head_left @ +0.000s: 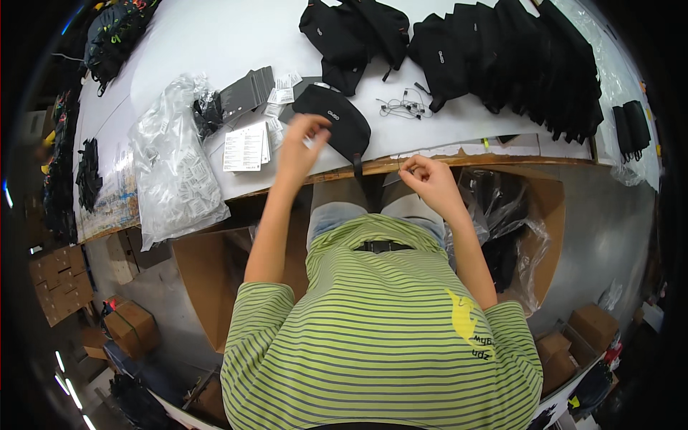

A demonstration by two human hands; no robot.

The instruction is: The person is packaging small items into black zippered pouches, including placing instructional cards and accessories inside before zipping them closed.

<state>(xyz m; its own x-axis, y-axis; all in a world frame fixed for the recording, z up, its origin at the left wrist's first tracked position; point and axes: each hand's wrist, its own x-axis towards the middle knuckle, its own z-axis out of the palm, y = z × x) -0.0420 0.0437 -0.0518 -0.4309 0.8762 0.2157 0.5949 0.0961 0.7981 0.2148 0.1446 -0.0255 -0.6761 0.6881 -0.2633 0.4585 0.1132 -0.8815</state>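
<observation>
In the head view the left hand (299, 147) pinches the near edge of a black pouch (335, 120) lying at the table's (215, 43) front edge; the right hand (428, 179), fingers closed on something too small to tell, hovers just off that edge. The step looks like tagging the pouch; the next move calls for bringing the right hand up to it, beside the paper tags (245, 147).

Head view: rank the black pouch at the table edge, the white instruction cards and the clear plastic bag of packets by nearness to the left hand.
From the left hand:
1. Black pouch, touching, just right.
2. White instruction cards, just left.
3. Clear plastic bag of packets, farther left.
</observation>
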